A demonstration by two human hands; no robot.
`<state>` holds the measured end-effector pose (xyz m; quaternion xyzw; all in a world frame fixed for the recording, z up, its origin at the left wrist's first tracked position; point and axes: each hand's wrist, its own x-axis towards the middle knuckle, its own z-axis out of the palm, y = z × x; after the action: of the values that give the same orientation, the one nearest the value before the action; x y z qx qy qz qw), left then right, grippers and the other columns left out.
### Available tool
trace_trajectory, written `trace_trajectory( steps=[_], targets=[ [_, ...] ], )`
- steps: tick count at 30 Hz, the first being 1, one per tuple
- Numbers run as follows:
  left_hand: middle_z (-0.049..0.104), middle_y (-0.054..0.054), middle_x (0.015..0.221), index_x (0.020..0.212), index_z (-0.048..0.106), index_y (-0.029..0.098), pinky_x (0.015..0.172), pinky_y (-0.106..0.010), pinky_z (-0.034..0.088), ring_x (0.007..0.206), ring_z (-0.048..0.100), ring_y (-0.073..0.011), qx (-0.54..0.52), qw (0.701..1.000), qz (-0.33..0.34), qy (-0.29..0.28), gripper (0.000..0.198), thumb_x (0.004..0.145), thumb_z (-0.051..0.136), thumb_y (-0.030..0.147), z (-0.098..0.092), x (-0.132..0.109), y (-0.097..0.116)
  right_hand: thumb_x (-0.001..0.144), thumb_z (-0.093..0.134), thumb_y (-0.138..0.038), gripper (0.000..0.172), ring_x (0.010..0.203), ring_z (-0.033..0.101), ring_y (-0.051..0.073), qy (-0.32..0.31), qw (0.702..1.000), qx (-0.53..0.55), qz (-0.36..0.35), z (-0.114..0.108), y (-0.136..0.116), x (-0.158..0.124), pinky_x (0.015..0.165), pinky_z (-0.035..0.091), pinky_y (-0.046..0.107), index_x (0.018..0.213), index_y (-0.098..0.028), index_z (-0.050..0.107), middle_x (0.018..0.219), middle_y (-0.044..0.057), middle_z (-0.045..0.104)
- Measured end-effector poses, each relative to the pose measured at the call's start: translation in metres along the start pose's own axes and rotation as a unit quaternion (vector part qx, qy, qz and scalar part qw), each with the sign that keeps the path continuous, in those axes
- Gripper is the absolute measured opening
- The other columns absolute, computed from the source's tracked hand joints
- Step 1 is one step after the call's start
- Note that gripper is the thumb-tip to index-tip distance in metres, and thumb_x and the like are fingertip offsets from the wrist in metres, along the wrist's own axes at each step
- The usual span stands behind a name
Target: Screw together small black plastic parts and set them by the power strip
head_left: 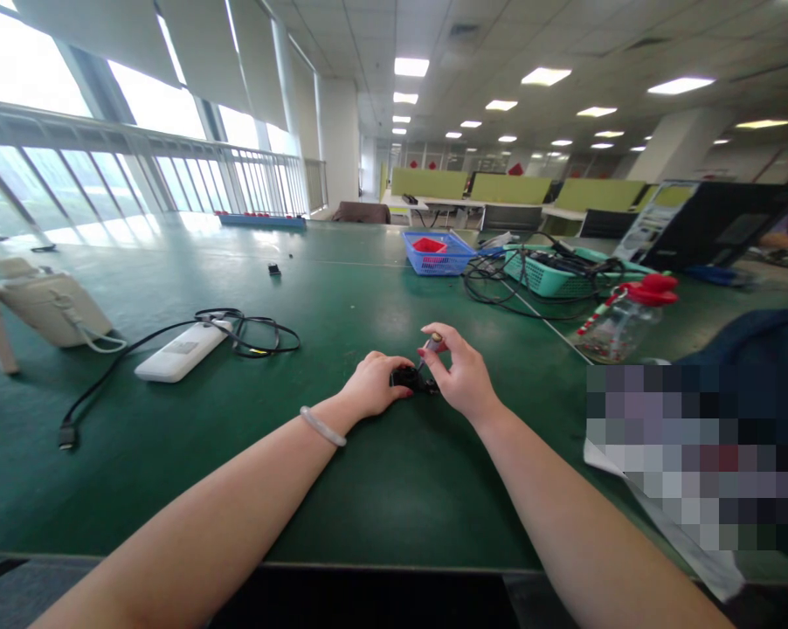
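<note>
My left hand (376, 384), with a pale bangle on its wrist, is closed on a small black part (405, 377) at the middle of the green table. Its exact kind is too small to make out. My right hand (463, 374) pinches a small screwdriver (432, 342) between thumb and fingers. The tool leans upright, its shaft pointing down to the black part. Whether the tip touches the part cannot be told. Some small dark bits of the part show between the two hands.
A white power bank (183, 351) and black cable (266, 342) lie to the left, near a beige bag (50, 306). Behind are a blue basket (439, 260) and a green basket (542, 278) of cables. A red-lidded bottle (623, 323) stands right, beside dark cloth (754, 349).
</note>
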<state>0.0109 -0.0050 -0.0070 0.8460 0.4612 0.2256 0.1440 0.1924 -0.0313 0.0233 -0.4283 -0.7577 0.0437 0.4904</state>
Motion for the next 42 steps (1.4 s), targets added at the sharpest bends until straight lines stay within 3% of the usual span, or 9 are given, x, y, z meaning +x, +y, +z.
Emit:
trace_trajectory(
  steps=[4, 8, 15, 19, 23, 27, 32, 37, 42],
  targets=[
    [0.069, -0.007, 0.107, 0.121, 0.064, 0.028, 0.098, -0.039, 0.047, 0.108, 0.056, -0.0274, 0.002, 1.0, -0.007, 0.006, 0.052, 0.072, 0.076, 0.038, -0.001, 0.0, 0.0, 0.088, 0.06, -0.029, 0.029, 0.081, 0.066, 0.02, 0.055, 0.998, -0.005, 0.003, -0.005, 0.002, -0.001, 0.083, 0.052, 0.037, 0.116, -0.027, 0.056, 0.092, 0.003, 0.066],
    [0.07, -0.006, 0.107, 0.121, 0.064, 0.028, 0.097, -0.039, 0.048, 0.108, 0.057, -0.0273, 0.004, 1.0, -0.002, 0.005, 0.053, 0.071, 0.077, 0.039, -0.001, 0.0, 0.0, 0.092, 0.055, -0.03, 0.033, 0.084, 0.068, 0.019, 0.109, 0.988, 0.11, 0.022, -0.007, -0.001, -0.003, 0.082, 0.054, 0.036, 0.124, -0.026, 0.048, 0.092, 0.003, 0.067],
    [0.07, -0.006, 0.107, 0.118, 0.065, 0.026, 0.094, -0.04, 0.048, 0.105, 0.058, -0.0279, 0.027, 0.999, 0.014, 0.009, 0.051, 0.071, 0.077, 0.039, 0.003, 0.002, -0.005, 0.09, 0.054, -0.019, 0.032, 0.089, 0.066, 0.019, -0.049, 0.995, 0.073, -0.056, 0.0, -0.013, -0.007, 0.085, 0.052, 0.036, 0.121, -0.026, 0.053, 0.096, 0.004, 0.068],
    [0.071, -0.006, 0.104, 0.112, 0.067, 0.025, 0.093, -0.04, 0.049, 0.102, 0.059, -0.0274, 0.036, 0.999, 0.028, 0.013, 0.042, 0.073, 0.075, 0.037, 0.003, 0.001, -0.004, 0.089, 0.055, -0.022, 0.027, 0.088, 0.066, 0.019, -0.068, 0.995, 0.058, -0.044, 0.004, -0.016, -0.005, 0.084, 0.052, 0.036, 0.116, -0.026, 0.055, 0.095, 0.004, 0.068],
    [0.071, -0.006, 0.105, 0.118, 0.064, 0.025, 0.092, -0.04, 0.049, 0.102, 0.06, -0.0276, 0.04, 0.998, 0.037, 0.016, 0.046, 0.075, 0.072, 0.039, -0.001, 0.0, 0.0, 0.087, 0.06, -0.03, 0.026, 0.079, 0.067, 0.019, -0.011, 0.989, 0.127, 0.071, 0.009, -0.003, -0.003, 0.078, 0.053, 0.035, 0.111, -0.025, 0.054, 0.083, 0.001, 0.066],
    [0.07, -0.007, 0.11, 0.121, 0.063, 0.025, 0.095, -0.039, 0.048, 0.105, 0.059, -0.0273, 0.039, 0.999, 0.015, 0.009, 0.047, 0.077, 0.069, 0.04, -0.003, -0.001, 0.003, 0.084, 0.064, -0.037, 0.027, 0.077, 0.07, 0.02, 0.05, 0.952, 0.261, 0.154, 0.009, 0.013, 0.002, 0.077, 0.055, 0.037, 0.104, -0.024, 0.052, 0.078, 0.0, 0.068],
    [0.07, -0.007, 0.11, 0.12, 0.064, 0.025, 0.097, -0.04, 0.047, 0.105, 0.059, -0.027, 0.038, 0.999, 0.009, 0.005, 0.045, 0.077, 0.069, 0.038, -0.003, -0.001, 0.004, 0.084, 0.064, -0.037, 0.029, 0.082, 0.07, 0.02, 0.121, 0.943, 0.28, 0.136, 0.0, 0.013, 0.004, 0.082, 0.055, 0.039, 0.107, -0.024, 0.052, 0.084, 0.001, 0.067],
    [0.07, -0.007, 0.111, 0.122, 0.063, 0.025, 0.097, -0.04, 0.048, 0.107, 0.06, -0.0269, 0.032, 0.999, 0.01, 0.006, 0.047, 0.077, 0.069, 0.037, -0.002, -0.001, 0.003, 0.089, 0.058, -0.032, 0.025, 0.085, 0.07, 0.02, 0.033, 0.982, 0.165, 0.086, -0.001, 0.007, -0.001, 0.085, 0.054, 0.04, 0.113, -0.026, 0.054, 0.091, 0.003, 0.069],
    [0.07, -0.008, 0.114, 0.122, 0.062, 0.023, 0.097, -0.039, 0.048, 0.105, 0.062, -0.0259, 0.011, 1.0, 0.024, 0.007, 0.044, 0.079, 0.068, 0.033, -0.003, -0.001, 0.005, 0.089, 0.057, -0.029, 0.023, 0.085, 0.069, 0.02, -0.021, 0.991, 0.114, 0.063, 0.004, 0.005, -0.003, 0.084, 0.054, 0.038, 0.112, -0.026, 0.056, 0.093, 0.003, 0.069]
  ],
)
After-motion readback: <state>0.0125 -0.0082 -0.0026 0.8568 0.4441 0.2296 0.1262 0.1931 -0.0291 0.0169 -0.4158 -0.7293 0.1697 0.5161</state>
